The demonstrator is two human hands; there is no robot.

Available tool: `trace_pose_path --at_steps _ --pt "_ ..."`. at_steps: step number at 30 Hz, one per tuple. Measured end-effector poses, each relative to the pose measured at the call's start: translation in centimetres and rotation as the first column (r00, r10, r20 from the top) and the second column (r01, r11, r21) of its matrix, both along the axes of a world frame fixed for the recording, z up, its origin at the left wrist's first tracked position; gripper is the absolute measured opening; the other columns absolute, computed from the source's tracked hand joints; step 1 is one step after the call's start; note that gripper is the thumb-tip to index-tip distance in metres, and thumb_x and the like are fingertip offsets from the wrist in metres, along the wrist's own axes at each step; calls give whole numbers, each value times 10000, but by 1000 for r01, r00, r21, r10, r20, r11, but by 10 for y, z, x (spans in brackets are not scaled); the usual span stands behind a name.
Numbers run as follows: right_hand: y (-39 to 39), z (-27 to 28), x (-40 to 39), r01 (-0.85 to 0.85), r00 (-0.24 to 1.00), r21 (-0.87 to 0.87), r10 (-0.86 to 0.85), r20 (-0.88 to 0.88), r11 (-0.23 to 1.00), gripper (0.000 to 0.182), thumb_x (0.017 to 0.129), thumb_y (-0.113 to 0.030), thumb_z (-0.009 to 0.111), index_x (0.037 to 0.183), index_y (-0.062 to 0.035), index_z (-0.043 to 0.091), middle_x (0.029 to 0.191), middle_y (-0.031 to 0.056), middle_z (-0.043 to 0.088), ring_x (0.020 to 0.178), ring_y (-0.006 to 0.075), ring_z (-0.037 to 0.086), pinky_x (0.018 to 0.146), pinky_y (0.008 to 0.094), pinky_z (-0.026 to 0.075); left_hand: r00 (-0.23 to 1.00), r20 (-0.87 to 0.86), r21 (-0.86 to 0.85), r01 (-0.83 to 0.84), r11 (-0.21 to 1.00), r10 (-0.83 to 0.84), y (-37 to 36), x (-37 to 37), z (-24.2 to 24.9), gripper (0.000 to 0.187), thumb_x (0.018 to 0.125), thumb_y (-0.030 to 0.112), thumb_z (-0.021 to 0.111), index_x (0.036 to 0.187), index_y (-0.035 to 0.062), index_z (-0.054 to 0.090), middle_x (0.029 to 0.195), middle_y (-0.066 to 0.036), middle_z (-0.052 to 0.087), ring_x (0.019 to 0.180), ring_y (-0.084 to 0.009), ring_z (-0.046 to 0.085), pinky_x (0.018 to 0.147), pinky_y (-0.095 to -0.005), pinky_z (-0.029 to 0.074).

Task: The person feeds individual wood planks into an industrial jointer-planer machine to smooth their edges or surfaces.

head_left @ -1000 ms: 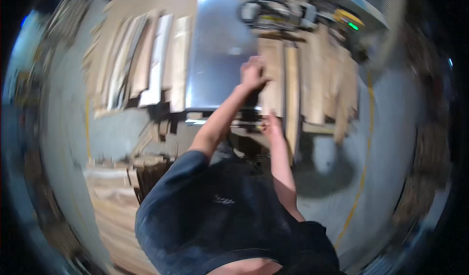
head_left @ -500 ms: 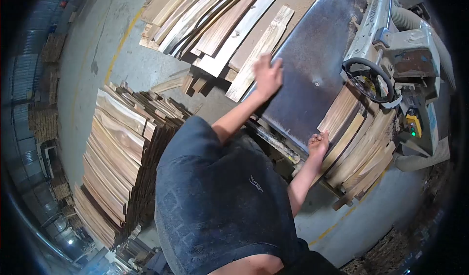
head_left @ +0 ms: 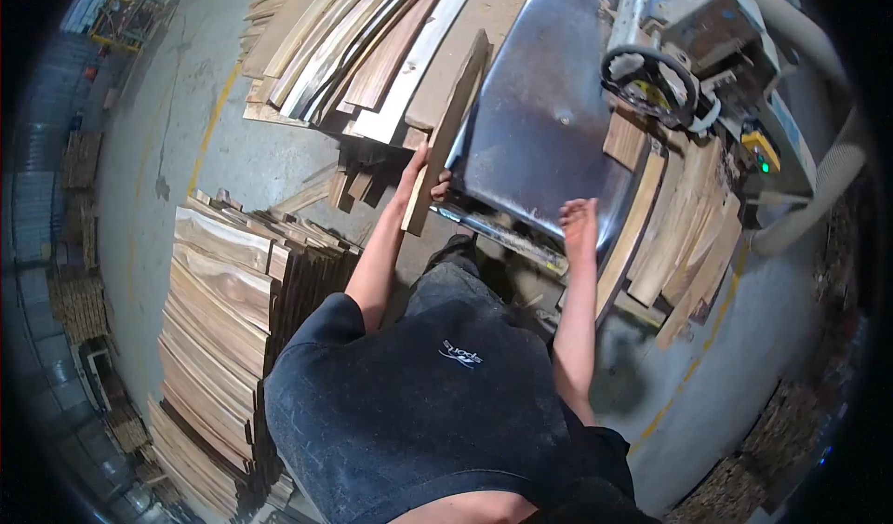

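Observation:
My left hand (head_left: 420,178) is closed around a narrow wooden board (head_left: 456,106) near its close end. That board stands tilted on edge, beside the left edge of the dark metal machine table (head_left: 521,143). Over the table's near right corner is my right hand (head_left: 579,222), its fingers apart and loosely bent, with nothing visible in them. To its right lies a long narrow plank (head_left: 634,217), apart from the hand. A shorter board (head_left: 624,141) rests at the table's right side, below the machine's handwheel (head_left: 649,87).
Several loose boards (head_left: 402,68) lie on a stack at the back left. A tall stack of planks (head_left: 219,310) stands on the floor to the left. More planks (head_left: 684,217) lie right of the table. A grey hose (head_left: 819,189) hangs by the machine.
My left hand has closed on the narrow board and tipped it up on edge. My right hand has moved up and left, away from the planks. The view has shifted.

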State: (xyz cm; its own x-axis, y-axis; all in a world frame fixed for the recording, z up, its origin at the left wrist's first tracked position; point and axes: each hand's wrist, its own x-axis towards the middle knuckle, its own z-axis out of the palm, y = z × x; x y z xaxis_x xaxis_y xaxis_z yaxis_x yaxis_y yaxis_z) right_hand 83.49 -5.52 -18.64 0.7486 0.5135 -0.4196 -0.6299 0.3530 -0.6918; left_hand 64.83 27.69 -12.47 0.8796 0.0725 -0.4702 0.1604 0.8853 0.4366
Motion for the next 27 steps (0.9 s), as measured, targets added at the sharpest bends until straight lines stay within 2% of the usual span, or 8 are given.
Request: trace_pose_path --at_steps 1,4,6,9,14,16,21,27 --pt "4 18 -30 -43 998 -60 40 -50 997 510 1008 -567 396 973 -105 611 908 46 647 855 177 622 694 309 490 996 84 -109 30 994 -21 -13 -5 4 610 914 643 517 990 44 599 815 -59 598 679 -175 602 612 -306 511" --pt "2 43 -108 -394 918 -154 395 -26 906 679 971 -672 338 1163 -75 599 1080 83 664 961 195 636 805 337 512 961 -1 296 264 918 -276 -70 2 19 604 982 504 465 1275 -21 523 1237 -210 623 1052 -293 660 922 -437 546" --pt "-9 38 -145 -537 844 -97 533 -66 838 611 968 -594 472 1277 -75 563 1174 89 637 992 194 643 850 350 518 934 -110 399 355 845 -340 -105 7 19 456 1021 360 483 1300 3 530 1172 -138 648 994 -238 658 898 -397 533" --pt "-28 27 -194 -461 885 -170 465 -20 871 301 992 -246 592 1229 -69 539 1162 87 635 978 198 665 766 298 559 833 -231 601 529 599 -503 -130 17 6 461 1023 221 519 1425 7 446 1119 -46 625 981 -114 597 856 -301 494" --pt "-55 26 -218 -77 864 122 127 -487 990 349 987 -237 600 1274 -86 470 1155 83 609 929 237 680 672 296 551 942 -70 990 105 93 -328 -195 42 -70 672 959 219 597 1522 27 285 1182 -163 659 926 -167 629 839 -289 498" --pt "-64 4 -214 18 896 125 39 -442 992 293 987 -253 599 1211 -88 509 1098 90 632 935 244 675 677 308 552 851 -355 933 352 -82 -388 -218 54 -26 741 919 290 657 1510 24 297 1038 -255 693 926 -217 684 843 -326 515" --pt "-75 6 -196 342 765 -1 -279 -580 940 425 951 -501 590 1003 -79 601 932 97 684 877 207 685 618 288 528 764 -458 882 325 -342 -455 -236 108 -18 758 926 385 635 1496 12 302 1001 -337 647 986 -470 633 824 -462 509" --pt "-50 5 -138 212 860 -346 -342 -379 914 517 956 -610 491 770 -130 537 672 41 637 576 195 625 519 282 451 871 -284 954 216 -207 -401 -225 172 -40 648 929 319 628 1462 44 383 941 -335 641 921 -461 648 769 -484 519"
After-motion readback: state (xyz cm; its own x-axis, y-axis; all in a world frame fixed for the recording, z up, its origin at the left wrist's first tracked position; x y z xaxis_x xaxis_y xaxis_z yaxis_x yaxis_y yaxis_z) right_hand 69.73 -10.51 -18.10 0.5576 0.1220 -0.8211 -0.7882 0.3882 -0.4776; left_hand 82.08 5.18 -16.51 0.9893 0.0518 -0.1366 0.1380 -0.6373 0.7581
